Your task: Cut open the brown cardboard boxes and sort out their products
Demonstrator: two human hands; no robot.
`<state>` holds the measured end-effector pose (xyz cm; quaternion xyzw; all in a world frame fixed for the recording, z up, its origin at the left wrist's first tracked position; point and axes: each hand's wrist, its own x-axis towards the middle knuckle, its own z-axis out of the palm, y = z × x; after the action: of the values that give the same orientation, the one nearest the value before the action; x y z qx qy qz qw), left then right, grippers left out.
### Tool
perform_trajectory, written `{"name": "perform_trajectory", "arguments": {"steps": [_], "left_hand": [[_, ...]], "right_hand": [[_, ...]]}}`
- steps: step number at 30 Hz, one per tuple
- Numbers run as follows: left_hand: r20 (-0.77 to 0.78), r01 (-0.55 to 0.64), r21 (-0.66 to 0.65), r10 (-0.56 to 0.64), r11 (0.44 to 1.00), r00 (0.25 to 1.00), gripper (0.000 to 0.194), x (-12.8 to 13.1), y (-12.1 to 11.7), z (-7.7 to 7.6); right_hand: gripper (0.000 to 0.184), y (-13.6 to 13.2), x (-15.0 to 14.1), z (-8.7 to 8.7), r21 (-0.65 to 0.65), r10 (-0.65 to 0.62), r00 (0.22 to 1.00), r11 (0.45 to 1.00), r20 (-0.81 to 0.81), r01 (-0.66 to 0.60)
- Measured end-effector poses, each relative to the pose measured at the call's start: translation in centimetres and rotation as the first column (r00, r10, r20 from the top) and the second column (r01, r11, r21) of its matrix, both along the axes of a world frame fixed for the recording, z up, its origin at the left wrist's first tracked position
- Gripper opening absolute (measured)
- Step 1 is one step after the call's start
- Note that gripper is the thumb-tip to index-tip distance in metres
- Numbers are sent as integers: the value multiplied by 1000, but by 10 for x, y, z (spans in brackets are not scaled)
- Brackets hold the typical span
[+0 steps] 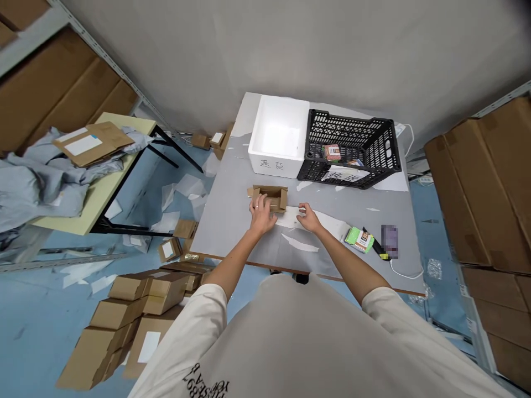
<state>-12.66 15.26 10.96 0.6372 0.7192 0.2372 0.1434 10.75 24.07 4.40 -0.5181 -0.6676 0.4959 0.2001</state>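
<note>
A small brown cardboard box (279, 205) with its top flaps up stands near the middle of the grey table. My left hand (262, 215) grips the box's front left side, its fingers reaching over the wall. Just right of the box, my right hand (310, 219) hovers over a white torn patch (332, 223) of the table surface. Its fingers are curled, with a gap between thumb and fingertips and nothing visible between them. Farther right lies a green packaged item (360, 240) with a printed label, beside a black tool-like object (378, 249) partly hidden by it.
Behind the box stand a white foam bin (271, 166) and a black plastic crate (352, 179) holding a few small packs. A blurred-out device (390, 241) with a white cable lies at right. Cardboard boxes (120, 315) are stacked on the floor at left, near a yellowish side table (97, 193).
</note>
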Motion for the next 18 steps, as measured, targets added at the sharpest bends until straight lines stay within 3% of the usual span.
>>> {"name": "perform_trajectory", "arguments": {"steps": [4, 9, 15, 18], "left_hand": [[23, 120, 67, -122, 991, 992, 46, 48, 10, 10], [49, 281, 65, -285, 957, 957, 43, 122, 28, 6], [133, 417, -37, -409, 908, 903, 45, 213, 40, -17], [189, 447, -101, -424, 889, 886, 46, 255, 43, -36]], "right_hand": [[38, -3, 67, 5, 22, -114, 991, 993, 75, 112], [34, -12, 170, 4, 39, -219, 943, 976, 252, 216], [42, -24, 274, -2, 169, -274, 832, 961, 483, 218], [43, -29, 306, -8, 163, -354, 751, 934, 557, 319]]}}
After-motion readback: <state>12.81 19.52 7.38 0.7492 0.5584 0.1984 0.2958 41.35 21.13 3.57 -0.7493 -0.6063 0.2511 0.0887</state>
